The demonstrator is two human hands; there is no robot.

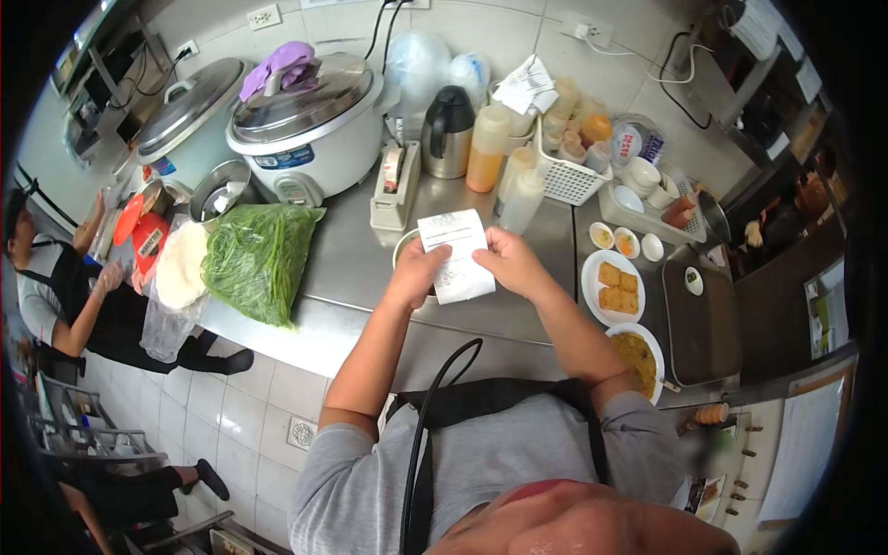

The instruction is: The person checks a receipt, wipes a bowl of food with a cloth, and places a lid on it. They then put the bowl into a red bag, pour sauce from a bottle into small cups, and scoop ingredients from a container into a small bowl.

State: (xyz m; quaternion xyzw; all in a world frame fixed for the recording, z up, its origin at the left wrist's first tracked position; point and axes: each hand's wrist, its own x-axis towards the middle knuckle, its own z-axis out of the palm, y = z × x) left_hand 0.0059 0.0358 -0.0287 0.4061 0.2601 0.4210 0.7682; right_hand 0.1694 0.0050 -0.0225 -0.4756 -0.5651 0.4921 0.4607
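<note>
A printed paper receipt (457,261) is held up over the steel counter, between both my hands. My left hand (421,270) pinches its left edge, thumb on the front. On the opposite edge, my right hand (512,265) grips it the same way. Behind the receipt, a round pale rim (401,248) shows in part; the rest of it is hidden. To the right are a plate of fried golden squares (617,287), a bowl of yellowish food (636,359) and small sauce cups (627,242).
Two large rice cookers (310,120), a bag of green leaves (259,259) and a tape dispenser (396,185) stand leftward. Squeeze bottles (487,148), a thermal jug (448,132) and a white basket (572,178) line the back. A brown tray (700,324) lies right. A co-worker (69,287) works far left.
</note>
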